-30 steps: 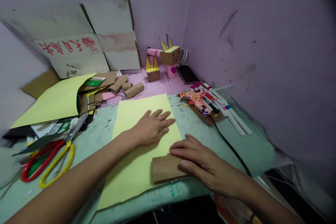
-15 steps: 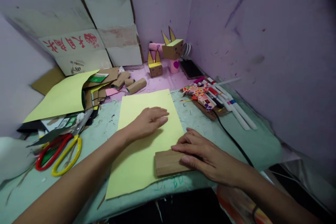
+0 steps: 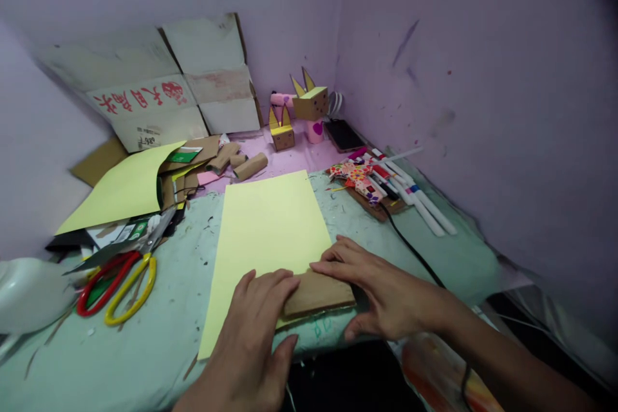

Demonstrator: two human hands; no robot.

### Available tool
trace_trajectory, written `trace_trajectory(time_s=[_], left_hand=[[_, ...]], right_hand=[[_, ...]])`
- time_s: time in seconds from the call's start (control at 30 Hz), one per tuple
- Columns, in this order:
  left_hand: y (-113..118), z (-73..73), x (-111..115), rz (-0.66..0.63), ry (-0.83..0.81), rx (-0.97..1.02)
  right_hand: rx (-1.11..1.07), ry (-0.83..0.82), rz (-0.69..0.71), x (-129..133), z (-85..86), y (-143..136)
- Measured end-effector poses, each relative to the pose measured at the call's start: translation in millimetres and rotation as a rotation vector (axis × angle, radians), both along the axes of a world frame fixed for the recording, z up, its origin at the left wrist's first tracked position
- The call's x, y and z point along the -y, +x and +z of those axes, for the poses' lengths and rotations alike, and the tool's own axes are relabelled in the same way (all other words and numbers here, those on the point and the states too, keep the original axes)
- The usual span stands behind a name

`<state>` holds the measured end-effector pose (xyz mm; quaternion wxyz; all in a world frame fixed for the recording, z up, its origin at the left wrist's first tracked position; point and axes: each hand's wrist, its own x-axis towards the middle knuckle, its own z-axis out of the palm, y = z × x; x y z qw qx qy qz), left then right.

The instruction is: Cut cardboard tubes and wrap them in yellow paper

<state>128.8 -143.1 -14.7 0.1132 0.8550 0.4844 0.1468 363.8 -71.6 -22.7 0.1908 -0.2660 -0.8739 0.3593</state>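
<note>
A brown cardboard piece point(image 3: 318, 295) lies on the near right corner of a pale yellow sheet of paper point(image 3: 270, 222), close to the table's front edge. My left hand point(image 3: 261, 312) curves over its left end, fingertips on the cardboard and thumb low at the table edge. From the right, my right hand point(image 3: 374, 286) spans the other end, with fingers along the far edge and the thumb near the front side. Both hands hold the piece between them. My left hand hides the sheet's near edge in part.
Scissors point(image 3: 130, 283) with red and yellow handles lie left, beside a white rounded object point(image 3: 33, 293). Behind are cardboard scraps and rolls point(image 3: 251, 166), eared box figures point(image 3: 282, 137) and a phone point(image 3: 344, 135). Markers point(image 3: 425, 206) and a patterned, corded object point(image 3: 357, 179) lie right.
My left hand has come back from the middle of the sheet to the cardboard's left end. My right hand has shifted its hold, its thumb now off the top. The view has turned slightly.
</note>
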Motion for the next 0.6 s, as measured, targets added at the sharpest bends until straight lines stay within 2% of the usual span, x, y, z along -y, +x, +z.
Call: trace_trajectory(time_s=[0.17,0.3,0.47,0.6], left_hand=[[8,6.4,-9,-0.028,0.039,-0.04],[6,1.2,-9,-0.042,0.052,-0.025],[6,-2.9,-9,-0.03,0.101,0.018],[-1,-10.0,-13,-0.038,0.137,0.023]], right_hand=[[0.03,0.011,-0.007,0,-1.3,0],[-0.034,0.032,-0.005,5,-6.3,5],[-0.063,-0.013,-0.103,15,-16.0,13],[-0.104,-0.024,-0.165,16,-14.6,12]])
